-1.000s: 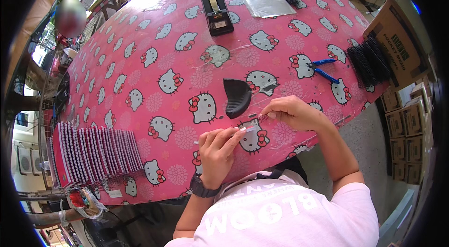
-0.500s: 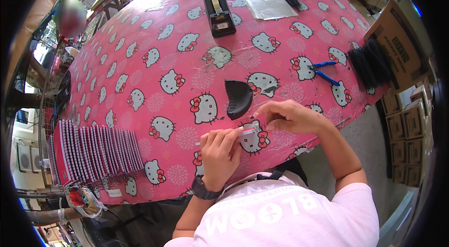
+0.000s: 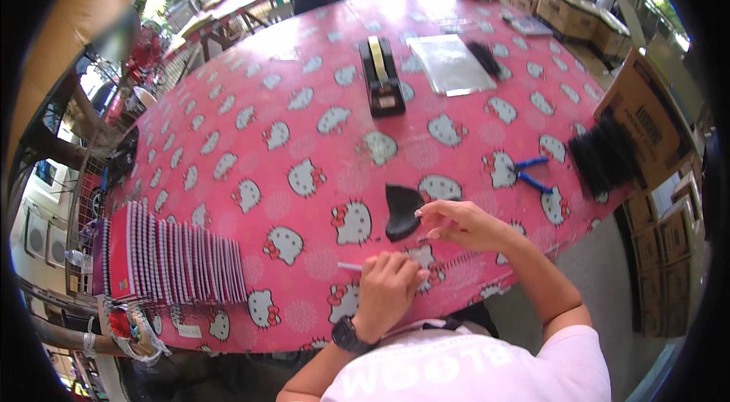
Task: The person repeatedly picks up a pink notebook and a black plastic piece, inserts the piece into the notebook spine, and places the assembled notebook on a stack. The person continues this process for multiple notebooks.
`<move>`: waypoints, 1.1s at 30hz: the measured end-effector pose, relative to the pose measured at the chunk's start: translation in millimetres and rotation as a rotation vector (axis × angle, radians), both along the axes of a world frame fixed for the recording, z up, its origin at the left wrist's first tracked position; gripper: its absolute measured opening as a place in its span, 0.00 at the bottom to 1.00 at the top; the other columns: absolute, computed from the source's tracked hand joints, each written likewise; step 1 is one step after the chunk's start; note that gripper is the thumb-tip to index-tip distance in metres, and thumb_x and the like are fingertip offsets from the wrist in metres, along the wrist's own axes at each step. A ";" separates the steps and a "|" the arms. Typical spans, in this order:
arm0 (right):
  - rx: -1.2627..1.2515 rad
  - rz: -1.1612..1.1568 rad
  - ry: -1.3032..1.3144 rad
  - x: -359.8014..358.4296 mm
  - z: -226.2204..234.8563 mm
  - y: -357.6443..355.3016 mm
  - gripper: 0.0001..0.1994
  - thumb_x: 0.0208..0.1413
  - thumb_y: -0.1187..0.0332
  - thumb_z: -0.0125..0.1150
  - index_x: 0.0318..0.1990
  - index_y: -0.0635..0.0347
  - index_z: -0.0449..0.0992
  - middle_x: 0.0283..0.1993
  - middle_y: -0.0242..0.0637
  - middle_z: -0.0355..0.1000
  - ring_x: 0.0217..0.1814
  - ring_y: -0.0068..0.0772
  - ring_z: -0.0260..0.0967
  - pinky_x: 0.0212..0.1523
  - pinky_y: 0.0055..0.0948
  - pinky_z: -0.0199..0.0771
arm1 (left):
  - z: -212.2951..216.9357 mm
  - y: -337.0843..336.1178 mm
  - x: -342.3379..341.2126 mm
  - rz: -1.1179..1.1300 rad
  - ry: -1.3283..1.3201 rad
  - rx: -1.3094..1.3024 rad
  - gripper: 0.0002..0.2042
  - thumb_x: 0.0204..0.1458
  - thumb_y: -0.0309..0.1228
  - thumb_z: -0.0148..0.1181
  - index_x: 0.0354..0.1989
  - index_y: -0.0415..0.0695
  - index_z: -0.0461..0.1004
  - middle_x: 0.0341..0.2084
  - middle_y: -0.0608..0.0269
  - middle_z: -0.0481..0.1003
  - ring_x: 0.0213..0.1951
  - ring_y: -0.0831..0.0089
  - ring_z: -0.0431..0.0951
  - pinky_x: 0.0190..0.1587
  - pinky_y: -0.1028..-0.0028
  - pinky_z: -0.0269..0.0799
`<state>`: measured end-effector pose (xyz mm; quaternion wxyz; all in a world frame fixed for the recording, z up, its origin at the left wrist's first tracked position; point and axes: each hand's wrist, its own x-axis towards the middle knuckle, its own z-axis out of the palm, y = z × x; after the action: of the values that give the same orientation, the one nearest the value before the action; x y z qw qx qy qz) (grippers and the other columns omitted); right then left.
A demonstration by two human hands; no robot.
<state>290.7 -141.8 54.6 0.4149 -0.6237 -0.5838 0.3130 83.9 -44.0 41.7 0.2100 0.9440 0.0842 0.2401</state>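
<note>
Pink cat-print tablecloth (image 3: 304,120), black pieces

Black tape dispenser (image 3: 382,79) far; blue-handled pliers (image 3: 532,172) right; red-and-white striped cards (image 3: 171,261) near left; black patch (image 3: 401,210) centre.

I see a table (image 3: 251,105) in pink cat-print cloth bearing a tape dispenser (image 3: 382,76), clear sleeve (image 3: 450,63), blue pliers (image 3: 532,172) and fanned notebooks (image 3: 175,263).

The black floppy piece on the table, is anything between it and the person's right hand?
Nothing visible is. The right hand sits just right of the black piece, fingertips almost at its edge, with only pink tablecloth around.
</note>
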 end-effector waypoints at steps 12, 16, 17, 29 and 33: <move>0.074 0.071 -0.648 18.3 -32.9 53.1 0.29 0.39 0.56 0.73 0.52 0.46 0.72 0.63 0.59 0.57 0.58 0.60 0.59 0.59 0.49 0.61 | 9.8 9.8 0.2 -0.021 -0.074 0.022 0.10 0.47 0.41 0.65 0.33 0.51 0.76 0.27 0.72 0.76 0.36 0.73 0.75 0.54 0.59 0.55; 0.064 0.028 -0.297 7.4 -29.5 39.4 0.25 0.43 0.49 0.70 0.47 0.53 0.77 0.55 0.55 0.66 0.58 0.53 0.62 0.58 0.44 0.62 | -6.6 35.8 -26.0 0.057 -0.005 0.097 0.09 0.42 0.40 0.68 0.30 0.53 0.77 0.27 0.74 0.75 0.35 0.75 0.74 0.54 0.59 0.54; 0.012 0.044 -0.050 10.3 -34.4 31.3 0.26 0.45 0.48 0.68 0.47 0.56 0.77 0.54 0.53 0.68 0.58 0.49 0.62 0.58 0.42 0.62 | -7.8 38.3 -32.4 0.080 -0.014 0.074 0.09 0.42 0.39 0.68 0.30 0.53 0.77 0.26 0.75 0.75 0.35 0.75 0.74 0.54 0.59 0.54; -0.110 0.124 0.506 -27.7 -26.2 0.7 0.30 0.44 0.44 0.64 0.41 0.67 0.79 0.46 0.44 0.74 0.55 0.38 0.66 0.56 0.36 0.63 | -19.0 31.9 -45.3 0.172 -0.114 0.042 0.11 0.41 0.41 0.68 0.31 0.54 0.76 0.26 0.76 0.74 0.36 0.78 0.73 0.56 0.58 0.52; -0.024 0.166 0.636 -20.4 -26.4 2.4 0.30 0.43 0.43 0.64 0.40 0.66 0.80 0.45 0.44 0.74 0.56 0.36 0.65 0.55 0.34 0.62 | -23.0 30.8 -46.0 0.159 -0.169 0.015 0.16 0.40 0.43 0.68 0.39 0.54 0.77 0.27 0.75 0.74 0.35 0.78 0.73 0.59 0.57 0.50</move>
<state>270.4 -139.5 28.1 0.5422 -0.4499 -0.4701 0.5315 38.0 -13.2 18.7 0.1895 0.9123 0.1390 0.3355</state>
